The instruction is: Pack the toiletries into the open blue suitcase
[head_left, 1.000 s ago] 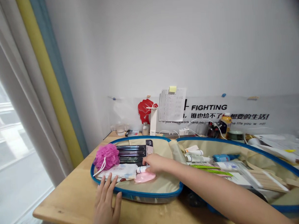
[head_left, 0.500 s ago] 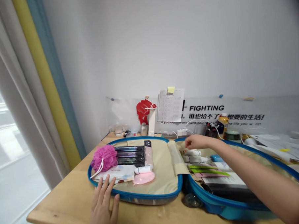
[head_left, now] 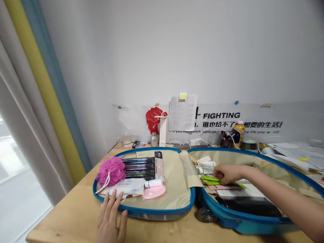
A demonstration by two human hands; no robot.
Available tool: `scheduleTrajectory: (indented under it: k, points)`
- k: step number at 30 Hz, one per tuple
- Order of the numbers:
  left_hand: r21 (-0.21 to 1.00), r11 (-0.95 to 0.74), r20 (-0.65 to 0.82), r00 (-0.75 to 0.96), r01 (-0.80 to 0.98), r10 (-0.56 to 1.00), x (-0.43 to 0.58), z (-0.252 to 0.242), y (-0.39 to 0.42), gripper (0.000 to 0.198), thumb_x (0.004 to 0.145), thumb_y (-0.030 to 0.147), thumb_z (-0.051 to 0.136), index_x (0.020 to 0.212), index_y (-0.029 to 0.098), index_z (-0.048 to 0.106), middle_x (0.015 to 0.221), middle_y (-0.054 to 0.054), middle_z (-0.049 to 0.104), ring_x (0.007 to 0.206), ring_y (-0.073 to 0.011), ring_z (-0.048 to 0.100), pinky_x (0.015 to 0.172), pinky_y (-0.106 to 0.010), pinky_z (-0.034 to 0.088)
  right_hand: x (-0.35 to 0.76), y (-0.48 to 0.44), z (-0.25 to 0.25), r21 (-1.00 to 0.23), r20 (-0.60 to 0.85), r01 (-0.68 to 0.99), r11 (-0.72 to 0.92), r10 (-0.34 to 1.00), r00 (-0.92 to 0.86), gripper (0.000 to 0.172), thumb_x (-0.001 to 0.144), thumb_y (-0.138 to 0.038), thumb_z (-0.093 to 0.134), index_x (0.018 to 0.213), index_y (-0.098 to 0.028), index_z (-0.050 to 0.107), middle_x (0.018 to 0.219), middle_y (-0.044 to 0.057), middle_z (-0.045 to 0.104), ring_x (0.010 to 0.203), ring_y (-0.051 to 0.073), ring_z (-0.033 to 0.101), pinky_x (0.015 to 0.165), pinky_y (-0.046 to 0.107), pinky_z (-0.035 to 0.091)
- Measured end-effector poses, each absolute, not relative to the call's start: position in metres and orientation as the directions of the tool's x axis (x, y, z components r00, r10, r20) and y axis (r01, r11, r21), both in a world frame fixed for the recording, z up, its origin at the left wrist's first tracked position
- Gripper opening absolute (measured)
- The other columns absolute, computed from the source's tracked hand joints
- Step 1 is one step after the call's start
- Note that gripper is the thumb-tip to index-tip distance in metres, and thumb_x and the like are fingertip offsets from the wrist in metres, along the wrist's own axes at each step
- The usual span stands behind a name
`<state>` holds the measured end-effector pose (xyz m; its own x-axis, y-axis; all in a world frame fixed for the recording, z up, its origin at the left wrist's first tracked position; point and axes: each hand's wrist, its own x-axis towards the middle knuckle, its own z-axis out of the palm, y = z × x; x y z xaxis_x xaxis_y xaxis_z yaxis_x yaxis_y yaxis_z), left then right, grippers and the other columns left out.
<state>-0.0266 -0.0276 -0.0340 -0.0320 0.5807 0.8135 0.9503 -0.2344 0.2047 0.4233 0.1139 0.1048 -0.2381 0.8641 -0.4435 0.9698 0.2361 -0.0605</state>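
The left hand (head_left: 109, 220) lies flat with fingers spread; the right hand (head_left: 228, 174) curls its fingers inward.

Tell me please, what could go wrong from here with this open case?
The right hand is close to the loose white tubes, so it could knock them out of place. The green-labelled packets appear unfastened and might slide under it. The left hand is at the blue rim of the case; pressing there might shift the small white tube.
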Motion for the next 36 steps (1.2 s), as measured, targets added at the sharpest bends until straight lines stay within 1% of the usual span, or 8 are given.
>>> scheduleTrajectory:
  k: [8,10,14,18,22,25,31,36]
  points:
    - [0.225,-0.242,0.81,-0.043,0.944,0.584,-0.026,-0.034,-0.028,0.047,0.094,0.028,0.042,0.14,0.024,0.039,0.146,-0.009,0.045,0.144,-0.0242,0.026,0.113,-0.045,0.029,0.423,0.111,0.107,-0.081,-0.446,0.974,0.213,0.866,-0.226,0.029,0.089,-0.043,0.056,0.096,-0.015,0.06,0.086,0.0,0.061,0.073,0.01,0.056,0.069,0.029,0.049]
    - [0.227,-0.244,0.811,-0.044,0.943,0.584,-0.026,-0.034,-0.028,0.048,0.094,0.028,0.043,0.141,0.024,0.039,0.146,-0.009,0.045,0.144,-0.0242,0.026,0.113,-0.046,0.029,0.42,0.11,0.108,-0.096,-0.439,0.973,0.211,0.868,-0.232,0.027,0.086,-0.042,0.059,0.091,-0.015,0.059,0.082,-0.001,0.059,0.069,0.009,0.054,0.066,0.027,0.047]
    - [0.217,-0.241,0.811,-0.038,0.946,0.583,-0.026,-0.034,-0.027,0.048,0.093,0.027,0.043,0.141,0.024,0.038,0.147,-0.009,0.044,0.144,-0.0238,0.025,0.113,-0.046,0.029,0.414,0.107,0.111,-0.12,-0.383,0.974,0.193,0.896,-0.225,0.02,0.073,-0.032,0.067,0.078,-0.016,0.057,0.073,-0.001,0.057,0.062,0.01,0.05,0.06,0.025,0.04]
    - [0.221,-0.244,0.812,-0.04,0.944,0.582,-0.026,-0.035,-0.026,0.05,0.093,0.026,0.043,0.143,0.025,0.037,0.148,-0.009,0.043,0.144,-0.0241,0.025,0.113,-0.046,0.03,0.409,0.107,0.133,-0.17,-0.286,0.971,0.171,0.934,-0.214,0.021,0.074,-0.036,0.054,0.083,-0.017,0.056,0.075,0.004,0.061,0.058,0.014,0.055,0.055,0.027,0.04]
    - [0.242,-0.249,0.811,-0.054,0.938,0.582,-0.026,-0.036,-0.026,0.051,0.093,0.027,0.044,0.144,0.026,0.037,0.148,-0.007,0.044,0.144,-0.0252,0.026,0.113,-0.047,0.029,0.384,0.105,0.164,-0.228,-0.126,0.937,0.267,0.946,-0.3,0.037,0.08,-0.046,0.045,0.1,-0.018,0.059,0.096,0.01,0.066,0.085,0.022,0.061,0.073,0.032,0.046]
    - [0.251,-0.255,0.816,-0.062,0.934,0.575,-0.026,-0.036,-0.026,0.052,0.092,0.027,0.045,0.144,0.027,0.038,0.148,-0.007,0.044,0.143,-0.0256,0.028,0.114,-0.047,0.029,0.346,0.098,0.174,-0.281,-0.08,0.876,0.393,0.9,-0.429,0.046,0.084,-0.05,0.04,0.113,-0.02,0.06,0.11,0.009,0.067,0.096,0.022,0.061,0.083,0.033,0.046]
    - [0.25,-0.243,0.813,-0.067,0.937,0.579,-0.026,-0.036,-0.027,0.052,0.092,0.027,0.044,0.144,0.026,0.038,0.149,-0.009,0.042,0.143,-0.0264,0.028,0.113,-0.049,0.03,0.254,0.092,0.149,-0.299,-0.124,0.721,0.625,0.723,-0.679,0.037,0.081,-0.034,0.056,0.115,-0.023,0.065,0.117,0.004,0.067,0.103,0.019,0.061,0.09,0.028,0.045]
    - [0.261,-0.238,0.799,-0.071,0.936,0.597,-0.027,-0.039,-0.026,0.051,0.092,0.028,0.045,0.143,0.025,0.04,0.147,-0.008,0.045,0.142,-0.0266,0.03,0.113,-0.049,0.032,0.212,0.101,0.12,-0.234,-0.188,0.673,0.702,0.647,-0.739,0.035,0.078,-0.026,0.065,0.113,-0.02,0.065,0.115,0.007,0.066,0.102,0.019,0.061,0.09,0.033,0.046]
